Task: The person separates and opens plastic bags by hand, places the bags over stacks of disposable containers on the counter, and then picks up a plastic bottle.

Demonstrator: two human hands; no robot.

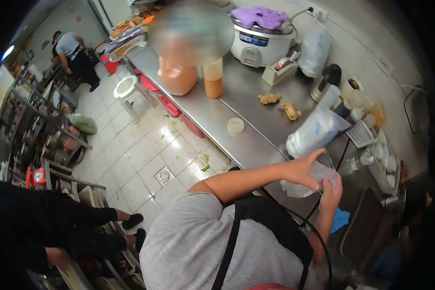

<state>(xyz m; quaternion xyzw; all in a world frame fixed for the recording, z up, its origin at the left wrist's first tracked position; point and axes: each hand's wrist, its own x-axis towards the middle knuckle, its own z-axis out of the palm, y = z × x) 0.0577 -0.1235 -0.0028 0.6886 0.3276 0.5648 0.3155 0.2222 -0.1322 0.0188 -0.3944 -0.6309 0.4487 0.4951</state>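
I log the wearer's kit from my remote feed: a light-grey, soft-looking fabric T-shirt point(179, 241), creased at the shoulder, its short left sleeve point(200, 203) leaving the forearm uncovered. Over it, a black cloth apron point(270, 220) with a broad, plain panel and a narrow, flat black strap point(227, 244). Left hand point(302, 171) and right hand point(330, 191) are bare. I note a reddish-pink patch point(270, 287) at the bottom edge, too cropped to identify.
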